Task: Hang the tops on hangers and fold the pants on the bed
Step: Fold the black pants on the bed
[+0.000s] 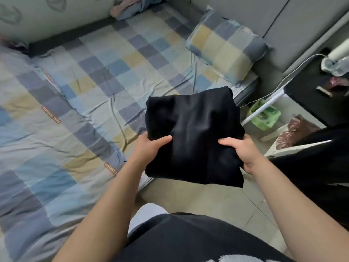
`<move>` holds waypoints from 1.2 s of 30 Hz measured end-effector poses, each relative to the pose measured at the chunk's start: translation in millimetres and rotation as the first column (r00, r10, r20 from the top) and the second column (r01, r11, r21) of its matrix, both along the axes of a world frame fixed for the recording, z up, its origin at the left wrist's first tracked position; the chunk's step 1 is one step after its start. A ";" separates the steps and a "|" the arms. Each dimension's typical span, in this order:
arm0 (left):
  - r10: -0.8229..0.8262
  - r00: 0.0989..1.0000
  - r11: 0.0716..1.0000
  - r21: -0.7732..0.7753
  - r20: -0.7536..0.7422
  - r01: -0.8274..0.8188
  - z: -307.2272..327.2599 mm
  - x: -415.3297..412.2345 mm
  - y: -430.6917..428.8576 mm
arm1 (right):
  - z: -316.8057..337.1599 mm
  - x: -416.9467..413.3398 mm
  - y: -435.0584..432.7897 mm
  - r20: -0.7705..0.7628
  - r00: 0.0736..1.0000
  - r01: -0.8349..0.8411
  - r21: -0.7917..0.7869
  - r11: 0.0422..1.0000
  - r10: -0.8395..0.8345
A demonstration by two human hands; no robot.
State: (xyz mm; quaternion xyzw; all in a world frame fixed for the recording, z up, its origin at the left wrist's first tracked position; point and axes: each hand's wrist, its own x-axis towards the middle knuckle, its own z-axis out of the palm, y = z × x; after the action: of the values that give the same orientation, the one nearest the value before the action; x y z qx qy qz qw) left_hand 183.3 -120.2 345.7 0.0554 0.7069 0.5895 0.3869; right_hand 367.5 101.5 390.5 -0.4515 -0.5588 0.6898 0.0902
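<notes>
Down at the bottom of my view, a dark shirt (198,241) on the person's chest is filling the frame, and both bare forearms are reaching out from it. Left hand (149,148) is clamping the near-left edge of the folded pants (192,137), thumb lying on top, fingers tucked underneath where I cannot see them. Right hand (239,152) is doing the same on the near-right edge, thumb over, fingers hidden below. So both hands are closed on cloth, and the black bundle is riding in the air over the edge of the bed (79,95), partly above the floor (217,201).

I'm reading this fabric as soft and light: the far corners are sagging, and a loose flap is drooping at the near-right corner. It looks like it would slump open if either side let go, so I'm judging the safest hold to be flat under the stack, palms supporting the layers, thumbs pinning the top fold.

Beyond the bundle, the checked sheet is lying wrinkled but open, good ground for setting it down. Farther right, a green bag (264,114) is sitting on the floor beside a dark nightstand (309,95). At the far end a matching pillow (224,46) is leaning against the headboard, and more crumpled clothes (126,6) are waiting in the far corner.
</notes>
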 end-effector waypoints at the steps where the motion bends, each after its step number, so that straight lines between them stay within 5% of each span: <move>1: -0.011 1.000 1.000 0.016 -0.020 0.011 7.4 20.5 17.4 | 7.5 26.4 11.4 -0.023 0.999 0.030 0.013 0.999 -0.030; 13: -0.364 0.901 0.909 0.123 -0.234 0.399 81.8 218.3 215.4 | 76.5 306.6 116.4 -0.187 0.918 0.370 0.079 0.926 -0.351; 20: -0.559 0.776 0.775 0.149 -0.292 0.614 111.0 298.3 343.3 | 90.3 407.1 165.7 -0.211 0.769 0.628 0.076 0.774 -0.603; 27: -0.762 0.555 0.529 0.175 -0.332 0.831 134.6 384.6 491.0 | 106.6 494.3 222.0 -0.259 0.529 0.844 0.064 0.532 -0.808; 36: -0.960 0.132 0.085 0.193 -0.248 0.978 150.1 526.2 622.8 | 113.4 587.3 232.8 -0.223 0.158 0.987 0.064 0.147 -0.962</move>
State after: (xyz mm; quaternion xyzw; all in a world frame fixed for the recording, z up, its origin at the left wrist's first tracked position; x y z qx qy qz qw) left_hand 709.5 502.6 495.8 0.5836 0.4025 0.2882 0.6437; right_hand 954.8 334.4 504.0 -0.6485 -0.1914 0.4367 0.5933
